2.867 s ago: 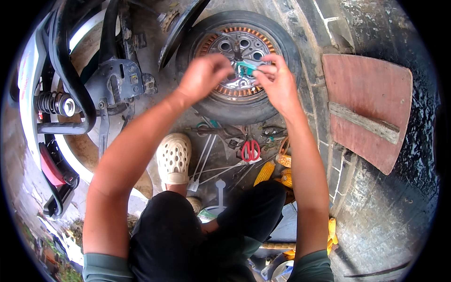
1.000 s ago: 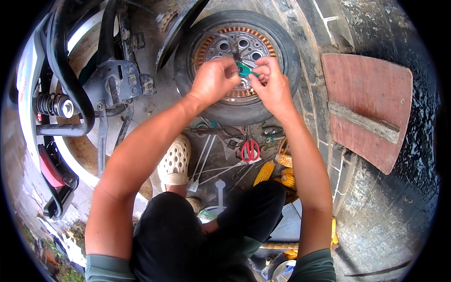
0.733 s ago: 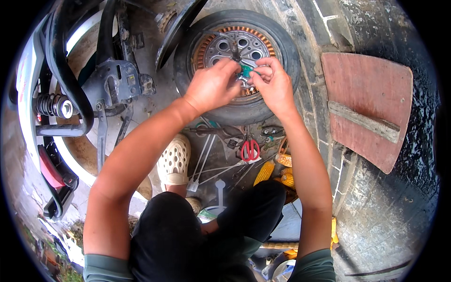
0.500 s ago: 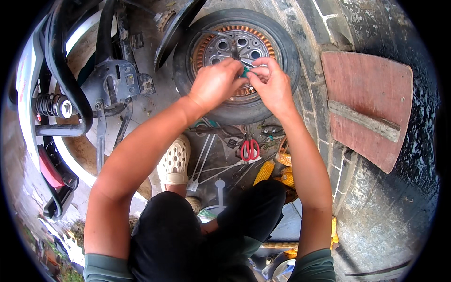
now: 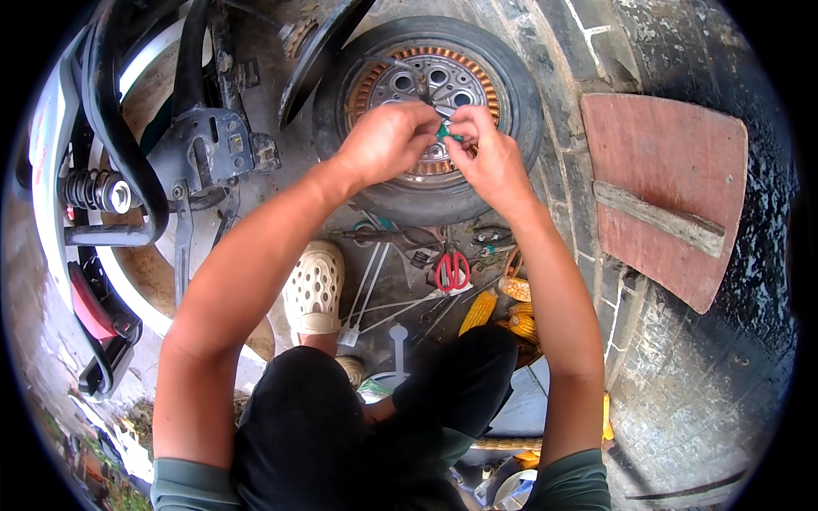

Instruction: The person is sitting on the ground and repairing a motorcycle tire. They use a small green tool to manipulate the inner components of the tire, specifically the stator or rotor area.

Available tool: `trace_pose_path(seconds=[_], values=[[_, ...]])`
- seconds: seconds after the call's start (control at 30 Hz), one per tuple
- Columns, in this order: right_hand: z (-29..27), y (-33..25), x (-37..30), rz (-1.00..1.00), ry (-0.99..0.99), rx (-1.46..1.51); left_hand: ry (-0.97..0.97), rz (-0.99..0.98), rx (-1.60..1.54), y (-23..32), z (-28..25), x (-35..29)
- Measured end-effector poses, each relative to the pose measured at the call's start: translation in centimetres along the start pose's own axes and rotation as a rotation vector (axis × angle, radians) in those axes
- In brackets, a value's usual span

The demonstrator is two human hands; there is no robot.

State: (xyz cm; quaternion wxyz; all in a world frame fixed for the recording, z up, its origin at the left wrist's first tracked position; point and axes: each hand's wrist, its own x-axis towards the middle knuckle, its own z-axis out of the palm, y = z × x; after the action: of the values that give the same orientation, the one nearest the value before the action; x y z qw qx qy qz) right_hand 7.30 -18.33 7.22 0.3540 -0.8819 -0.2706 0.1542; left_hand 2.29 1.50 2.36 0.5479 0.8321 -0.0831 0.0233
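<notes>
Left hand (image 5: pixel 388 146) and right hand (image 5: pixel 492 162), nearly closed, pinched a green piece (image 5: pixel 443 133) at twelve o'clock, apparently steadying it over the wheel (image 5: pixel 409 205)

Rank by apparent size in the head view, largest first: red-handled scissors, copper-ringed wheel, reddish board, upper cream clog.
1. Copper-ringed wheel, partly covered
2. Reddish board
3. Upper cream clog
4. Red-handled scissors

Green sleeves (image 5: pixel 194 484), black trousers (image 5: pixel 298 400), holed cream clog (image 5: pixel 313 294)
</notes>
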Motion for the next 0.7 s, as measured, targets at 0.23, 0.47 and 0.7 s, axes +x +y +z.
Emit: trace_pose_path(seconds=[0.23,0.47,0.7], values=[[-0.3,-0.3,0.3,0.01,-0.057,-0.041,0.058,-0.125,-0.166,-0.7,0.9,-0.6],[-0.5,-0.6,0.6,0.034,-0.1,-0.025,0.03,-0.22,-0.293,-0.9,1.1,-0.5],[-1.0,-0.9,1.1,0.032,-0.138,-0.018,-0.025,-0.309,-0.42,-0.8,0.9,-0.4]])
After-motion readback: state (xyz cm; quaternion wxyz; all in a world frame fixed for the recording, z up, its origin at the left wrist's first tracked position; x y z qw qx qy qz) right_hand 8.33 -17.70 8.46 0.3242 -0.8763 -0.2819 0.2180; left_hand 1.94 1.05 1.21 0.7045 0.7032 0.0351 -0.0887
